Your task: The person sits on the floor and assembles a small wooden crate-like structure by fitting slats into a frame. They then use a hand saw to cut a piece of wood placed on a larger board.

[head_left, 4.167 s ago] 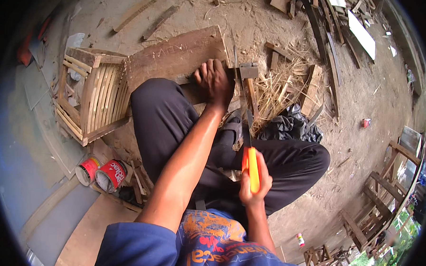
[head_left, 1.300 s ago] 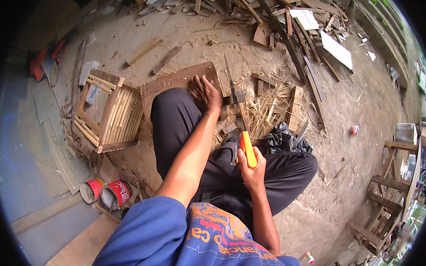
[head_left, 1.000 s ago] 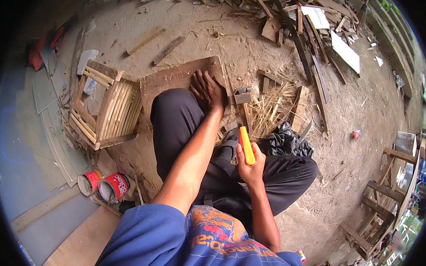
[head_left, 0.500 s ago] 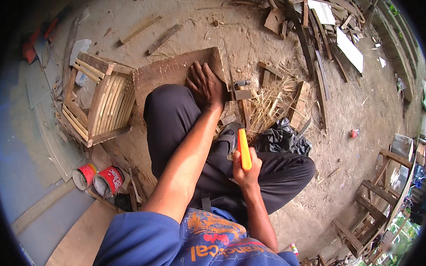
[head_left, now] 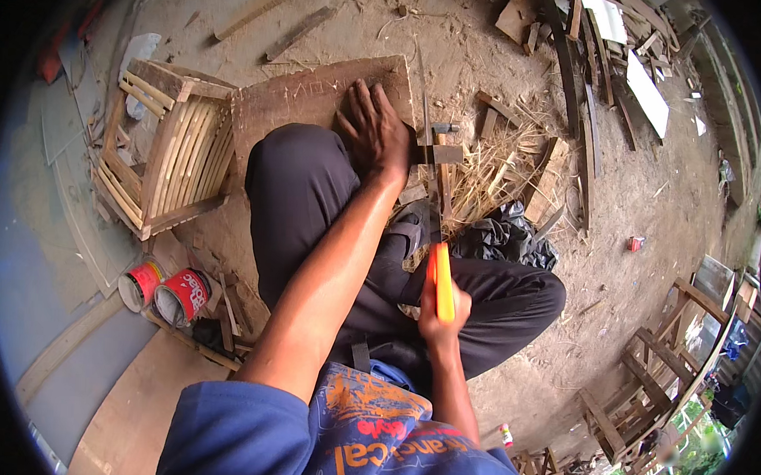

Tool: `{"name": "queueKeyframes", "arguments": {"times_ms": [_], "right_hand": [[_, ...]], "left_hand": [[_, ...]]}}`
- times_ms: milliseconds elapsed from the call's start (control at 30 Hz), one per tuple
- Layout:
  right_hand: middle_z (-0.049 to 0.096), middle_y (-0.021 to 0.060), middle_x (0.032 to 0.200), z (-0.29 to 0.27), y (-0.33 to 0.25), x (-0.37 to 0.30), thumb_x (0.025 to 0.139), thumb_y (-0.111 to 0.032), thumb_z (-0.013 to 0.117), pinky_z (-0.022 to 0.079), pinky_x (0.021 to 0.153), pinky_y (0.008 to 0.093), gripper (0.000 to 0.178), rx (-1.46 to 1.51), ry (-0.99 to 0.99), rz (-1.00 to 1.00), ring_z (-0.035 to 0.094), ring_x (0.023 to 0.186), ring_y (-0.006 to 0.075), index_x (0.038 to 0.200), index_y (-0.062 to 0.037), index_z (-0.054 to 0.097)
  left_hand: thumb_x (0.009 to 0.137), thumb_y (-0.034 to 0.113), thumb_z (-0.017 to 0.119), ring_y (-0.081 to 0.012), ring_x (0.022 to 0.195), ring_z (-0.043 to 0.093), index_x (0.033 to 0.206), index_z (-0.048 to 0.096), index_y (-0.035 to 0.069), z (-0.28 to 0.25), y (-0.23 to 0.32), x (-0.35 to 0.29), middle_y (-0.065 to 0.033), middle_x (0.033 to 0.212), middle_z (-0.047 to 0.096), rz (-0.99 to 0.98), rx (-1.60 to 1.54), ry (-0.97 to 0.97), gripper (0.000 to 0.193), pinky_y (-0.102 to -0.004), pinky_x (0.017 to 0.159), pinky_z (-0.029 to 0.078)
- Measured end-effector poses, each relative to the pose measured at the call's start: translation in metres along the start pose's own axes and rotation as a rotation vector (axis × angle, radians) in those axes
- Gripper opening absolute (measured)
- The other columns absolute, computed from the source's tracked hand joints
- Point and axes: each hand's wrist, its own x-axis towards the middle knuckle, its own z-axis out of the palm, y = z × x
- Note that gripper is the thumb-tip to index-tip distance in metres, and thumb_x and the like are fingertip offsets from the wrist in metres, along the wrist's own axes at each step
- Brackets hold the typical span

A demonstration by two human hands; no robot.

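My right hand [head_left: 443, 312] is closed round the orange handle of a handsaw [head_left: 442, 283]. Its thin blade runs away from me, passing beside the right edge of a brown wooden board [head_left: 298, 94]. On that board lies my left hand [head_left: 378, 140], fingers stretched out flat and pressing down. A short dark wood strip [head_left: 442, 154] sticks out to the right from beneath this hand, against the saw blade; its other end is hidden. Just beyond the strip shows a hammer [head_left: 444, 128], its metal head uppermost and its handle partly covered.
A slatted wooden frame [head_left: 184, 157] stands left of the board. Two red cans [head_left: 183, 297] sit lower left. Straw-like shavings [head_left: 498, 175], wood offcuts and a black plastic bag [head_left: 508, 243] lie at right. Scrap timber [head_left: 595, 94] is piled far right; a wooden rack [head_left: 668, 360] stands at right.
My right hand has drawn the saw handle slightly back toward my body. My left hand stays pressed on the board. The whole view has shifted a little.
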Motion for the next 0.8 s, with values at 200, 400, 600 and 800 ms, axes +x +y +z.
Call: {"name": "queueKeyframes", "arguments": {"times_ms": [200,400,600,800], "right_hand": [[0.06,0.0135,0.061,-0.013,-0.008,-0.014,0.087,-0.003,0.065,0.049,0.05,0.0343,0.005,0.053,-0.007,0.119,0.063,0.05,0.028,0.085,0.0011,0.067],[0.061,0.0126,0.064,0.0,-0.009,0.007,0.087,-0.001,0.064,0.047,0.049,0.0347,0.004,0.053,-0.03,0.088,0.062,0.051,0.0276,0.084,-0.0002,0.065],[0.057,0.0123,0.061,-0.008,-0.009,-0.009,0.088,-0.003,0.064,0.045,0.048,0.0338,0.007,0.09,0.051,0.073,0.058,0.047,0.0243,0.081,-0.0012,0.065],[0.056,0.0113,0.059,-0.011,-0.011,-0.006,0.084,-0.002,0.063,0.045,0.048,0.0364,0.005,0.042,-0.022,0.041,0.056,0.046,0.0302,0.079,-0.0016,0.063]], "left_hand": [[0.098,0.012,0.037,-0.0353,0.152,0.023,0.151,0.036,0.003,-0.001,0.004,-0.002,-0.0204,0.162,0.028,0.025,-0.002,-0.007,0.053,-0.062,0.12,0.016],[0.097,0.013,0.038,-0.0352,0.153,0.021,0.154,0.033,0.004,0.001,0.002,0.0,-0.0196,0.163,0.025,-0.012,-0.039,-0.035,0.057,-0.0629,0.12,0.015],[0.099,0.016,0.037,-0.0354,0.152,0.023,0.152,0.037,0.006,0.008,0.002,-0.004,-0.0181,0.163,0.027,0.004,-0.003,0.001,0.054,-0.062,0.12,0.017],[0.099,0.018,0.036,-0.0364,0.152,0.023,0.152,0.038,0.006,0.009,0.003,0.011,-0.0174,0.163,0.028,-0.043,-0.028,0.011,0.054,-0.0609,0.12,0.018]]}}
